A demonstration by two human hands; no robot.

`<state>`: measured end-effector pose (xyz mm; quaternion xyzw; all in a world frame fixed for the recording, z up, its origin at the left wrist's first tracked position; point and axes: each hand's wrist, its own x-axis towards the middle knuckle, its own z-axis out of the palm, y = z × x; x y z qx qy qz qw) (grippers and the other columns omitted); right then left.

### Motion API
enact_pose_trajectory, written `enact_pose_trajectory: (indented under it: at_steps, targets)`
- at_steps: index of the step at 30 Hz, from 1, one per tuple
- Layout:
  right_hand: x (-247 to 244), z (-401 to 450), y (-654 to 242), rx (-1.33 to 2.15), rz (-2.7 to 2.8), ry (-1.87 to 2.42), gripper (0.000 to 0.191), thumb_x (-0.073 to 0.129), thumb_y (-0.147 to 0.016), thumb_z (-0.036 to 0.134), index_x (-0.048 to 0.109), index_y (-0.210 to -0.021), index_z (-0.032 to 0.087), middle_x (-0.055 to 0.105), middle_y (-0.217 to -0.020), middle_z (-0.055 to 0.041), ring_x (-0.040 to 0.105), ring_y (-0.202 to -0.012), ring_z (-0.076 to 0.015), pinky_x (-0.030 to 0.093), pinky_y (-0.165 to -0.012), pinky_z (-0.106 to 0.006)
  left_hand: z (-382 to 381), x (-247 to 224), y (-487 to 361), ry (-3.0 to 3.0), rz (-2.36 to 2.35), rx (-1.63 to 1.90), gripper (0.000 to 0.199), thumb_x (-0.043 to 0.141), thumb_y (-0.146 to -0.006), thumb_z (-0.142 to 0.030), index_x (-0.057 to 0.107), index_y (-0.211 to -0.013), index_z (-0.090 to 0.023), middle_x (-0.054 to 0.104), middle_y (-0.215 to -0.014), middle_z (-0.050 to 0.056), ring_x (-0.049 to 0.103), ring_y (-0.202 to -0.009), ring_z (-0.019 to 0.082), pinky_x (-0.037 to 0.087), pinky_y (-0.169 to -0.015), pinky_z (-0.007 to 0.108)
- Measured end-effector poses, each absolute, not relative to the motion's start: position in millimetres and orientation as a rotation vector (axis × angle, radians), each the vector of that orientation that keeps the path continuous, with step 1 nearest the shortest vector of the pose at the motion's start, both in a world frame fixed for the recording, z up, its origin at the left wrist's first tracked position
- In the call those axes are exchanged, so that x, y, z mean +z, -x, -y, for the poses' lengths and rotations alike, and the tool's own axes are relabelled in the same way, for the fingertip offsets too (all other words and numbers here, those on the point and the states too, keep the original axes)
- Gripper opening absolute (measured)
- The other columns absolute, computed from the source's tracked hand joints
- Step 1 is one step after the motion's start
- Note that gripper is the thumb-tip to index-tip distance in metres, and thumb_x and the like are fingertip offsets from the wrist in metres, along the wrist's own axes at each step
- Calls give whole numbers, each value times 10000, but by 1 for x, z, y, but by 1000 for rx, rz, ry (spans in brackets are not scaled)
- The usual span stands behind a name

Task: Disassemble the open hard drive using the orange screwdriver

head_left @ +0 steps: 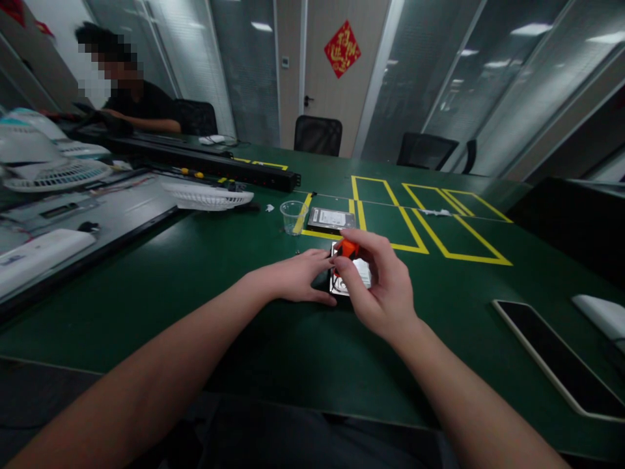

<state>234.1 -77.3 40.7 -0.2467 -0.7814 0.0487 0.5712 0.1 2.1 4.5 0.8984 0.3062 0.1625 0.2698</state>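
A hard drive with a silver face and white label lies on the green table, partly covered by my hands. My left hand is at its left edge, thumb and fingers spread around that side and steadying it. My right hand is closed on an orange-handled screwdriver above the drive; its tip is hidden. Just behind, a second hard drive lies within yellow tape lines. A clear plastic cup stands to the left of that second drive.
Fan parts, a grey panel and long black bars fill the table's left. On the right lie a phone-like black slab and a white object. A person sits at the back left.
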Motion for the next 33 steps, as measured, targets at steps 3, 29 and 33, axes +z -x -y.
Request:
enact_pose_trajectory:
  at_steps: [3, 29, 33]
  targets:
    - [41, 76, -234, 116, 1832, 592, 374, 773, -1238, 277, 787, -1608, 319, 915, -1402, -111, 917, -1171, -305, 801, -1018, -513, -3, 3, 0, -2442, -807, 452, 943, 1036, -1045, -602, 646, -1850, -302, 646, -1945, 197, 603, -1812, 500, 505, -1513, 694]
    - [39, 75, -243, 190, 1809, 531, 475, 563, -1323, 236, 794, -1718, 363, 915, -1565, -105, 921, -1370, -319, 786, -1199, -564, -2, 11, -5, -2475, -892, 300, 851, 1037, -1042, -641, 760, -1745, -248, 648, -1924, 227, 584, -1795, 528, 490, -1512, 694]
    - [41, 73, -241, 128, 1798, 524, 408, 607, -1314, 228, 809, -1654, 329, 917, -1506, -114, 911, -1374, -319, 777, -1183, -545, 1, 15, -6, -2482, -920, 289, 884, 1064, -1025, -636, 747, -1770, -280, 692, -1886, 182, 613, -1787, 506, 503, -1519, 641]
